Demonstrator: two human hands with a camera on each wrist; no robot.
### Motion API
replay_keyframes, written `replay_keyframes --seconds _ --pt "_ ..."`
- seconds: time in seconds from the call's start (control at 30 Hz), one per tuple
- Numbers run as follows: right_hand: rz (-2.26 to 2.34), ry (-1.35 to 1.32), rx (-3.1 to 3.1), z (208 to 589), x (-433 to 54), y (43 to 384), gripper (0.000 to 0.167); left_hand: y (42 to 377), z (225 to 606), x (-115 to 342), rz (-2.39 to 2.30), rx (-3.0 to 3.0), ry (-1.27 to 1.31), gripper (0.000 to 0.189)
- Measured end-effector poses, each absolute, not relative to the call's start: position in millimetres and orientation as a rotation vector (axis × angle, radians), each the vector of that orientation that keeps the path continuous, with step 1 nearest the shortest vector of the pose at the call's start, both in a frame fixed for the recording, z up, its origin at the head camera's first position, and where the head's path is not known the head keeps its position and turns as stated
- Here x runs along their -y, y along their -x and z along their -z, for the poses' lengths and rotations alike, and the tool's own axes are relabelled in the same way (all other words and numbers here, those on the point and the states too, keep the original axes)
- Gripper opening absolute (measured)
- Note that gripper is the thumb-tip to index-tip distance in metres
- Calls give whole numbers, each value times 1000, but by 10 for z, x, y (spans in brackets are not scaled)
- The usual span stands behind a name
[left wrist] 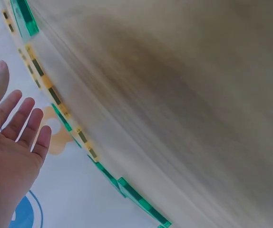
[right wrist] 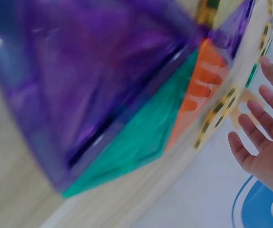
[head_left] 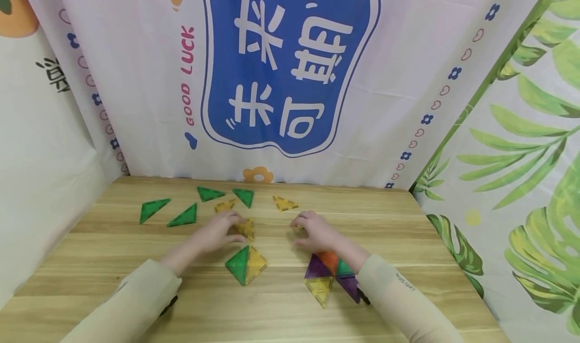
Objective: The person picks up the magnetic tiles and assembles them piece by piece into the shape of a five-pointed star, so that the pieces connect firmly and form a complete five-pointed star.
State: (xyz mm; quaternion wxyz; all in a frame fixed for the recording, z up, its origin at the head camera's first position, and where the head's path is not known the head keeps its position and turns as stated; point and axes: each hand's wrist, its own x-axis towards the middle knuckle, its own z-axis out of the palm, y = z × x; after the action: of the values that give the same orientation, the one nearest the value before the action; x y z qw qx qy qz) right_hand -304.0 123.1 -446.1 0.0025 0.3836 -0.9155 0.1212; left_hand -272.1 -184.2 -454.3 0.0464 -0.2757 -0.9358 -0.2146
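My left hand (head_left: 222, 232) hovers over the table with fingers spread loosely, its fingertips overlapping a yellow triangular magnetic tile (head_left: 247, 229) in the head view. In the left wrist view the palm (left wrist: 13, 152) shows nothing in it. Just in front of that hand, a green triangle (head_left: 237, 266) and a yellow triangle (head_left: 256, 263) lie edge to edge as a diamond. Across from it, my right hand (head_left: 314, 231) has relaxed fingers close over a small yellow piece, mostly hidden beneath them. The right wrist view shows these fingers (right wrist: 258, 126) extended and apart.
Below the right forearm lies a cluster of joined triangles: purple (head_left: 318, 266), orange (head_left: 327, 259), teal (head_left: 345, 268) and yellow (head_left: 320, 287). Several green triangles (head_left: 183, 215) lie at the back left, with loose yellow triangles (head_left: 285, 203) nearby. Printed cloth (head_left: 399, 81) hangs behind the table.
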Motion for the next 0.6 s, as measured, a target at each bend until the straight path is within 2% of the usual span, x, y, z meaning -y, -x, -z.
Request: replay_keyframes --seconds 0.3,0.6 --pt "-346 -944 2895 4520 -1432 3215 41 2963 4631 1850 632 2859 873 39" --pt "-377 -1013 2918 4628 -1512 3308 36 3086 4640 1794 632 2950 893 39"
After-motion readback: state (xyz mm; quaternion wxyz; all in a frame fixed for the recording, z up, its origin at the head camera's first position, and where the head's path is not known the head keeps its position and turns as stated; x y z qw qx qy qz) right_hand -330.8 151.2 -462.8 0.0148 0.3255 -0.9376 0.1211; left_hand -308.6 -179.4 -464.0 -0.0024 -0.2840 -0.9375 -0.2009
